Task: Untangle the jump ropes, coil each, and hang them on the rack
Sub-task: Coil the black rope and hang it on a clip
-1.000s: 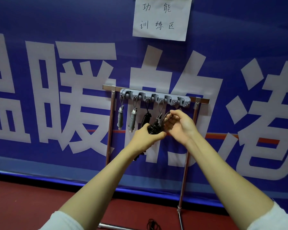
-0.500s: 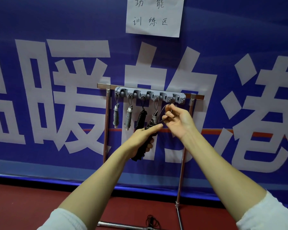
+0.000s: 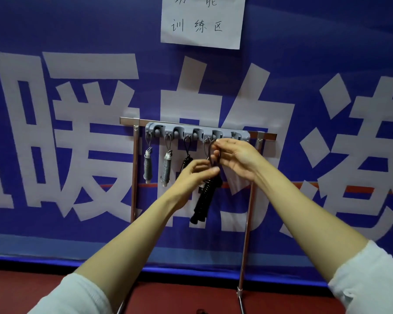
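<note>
It'd go best if the left hand (image 3: pixel 192 175), fingers pinching the black jump rope (image 3: pixel 203 200) at its top, carries the weight while the right hand (image 3: pixel 236 158), fingers curled round the loop (image 3: pixel 211 152), slips it onto the rack (image 3: pixel 197 132). The rope hangs just below the rack, tightly wound, its ends pointing down.

I read the handwritten 训练区 on the white paper sheet (image 3: pixel 202 14) stuck on the blue banner (image 3: pixel 77 26), under a cropped line that looks like 功能, while the banner's own large white characters include 暖 and 的, with others cut off at the frame edges.
</note>
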A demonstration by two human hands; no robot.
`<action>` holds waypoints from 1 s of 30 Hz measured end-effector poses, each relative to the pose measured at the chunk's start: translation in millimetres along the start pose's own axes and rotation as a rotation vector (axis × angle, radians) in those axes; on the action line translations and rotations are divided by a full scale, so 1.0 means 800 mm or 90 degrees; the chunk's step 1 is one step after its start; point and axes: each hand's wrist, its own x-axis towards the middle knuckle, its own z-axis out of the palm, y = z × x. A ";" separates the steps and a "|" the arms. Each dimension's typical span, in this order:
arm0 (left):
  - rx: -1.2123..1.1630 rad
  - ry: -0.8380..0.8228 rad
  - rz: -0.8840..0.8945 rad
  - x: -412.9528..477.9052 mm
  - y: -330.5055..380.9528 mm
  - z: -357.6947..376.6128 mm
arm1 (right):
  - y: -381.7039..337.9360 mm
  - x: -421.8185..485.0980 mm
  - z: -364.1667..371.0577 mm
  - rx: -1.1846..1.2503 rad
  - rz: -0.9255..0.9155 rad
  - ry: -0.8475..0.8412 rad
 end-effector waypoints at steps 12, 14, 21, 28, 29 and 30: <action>-0.049 0.075 -0.011 0.202 -0.031 0.033 | 0.054 0.139 -0.132 -0.179 -0.030 0.154; -0.072 0.074 -0.028 0.231 -0.041 0.036 | 0.063 0.165 -0.148 -0.174 -0.046 0.206; -0.093 0.128 -0.057 0.309 -0.067 0.052 | 0.085 0.233 -0.185 -0.093 -0.077 0.320; -0.098 0.143 -0.075 0.325 -0.101 0.049 | 0.113 0.252 -0.200 -0.114 -0.042 0.319; -0.093 0.140 -0.073 0.324 -0.103 0.049 | 0.117 0.252 -0.201 -0.128 -0.042 0.321; -0.093 0.134 -0.072 0.322 -0.105 0.048 | 0.121 0.252 -0.202 -0.142 -0.043 0.329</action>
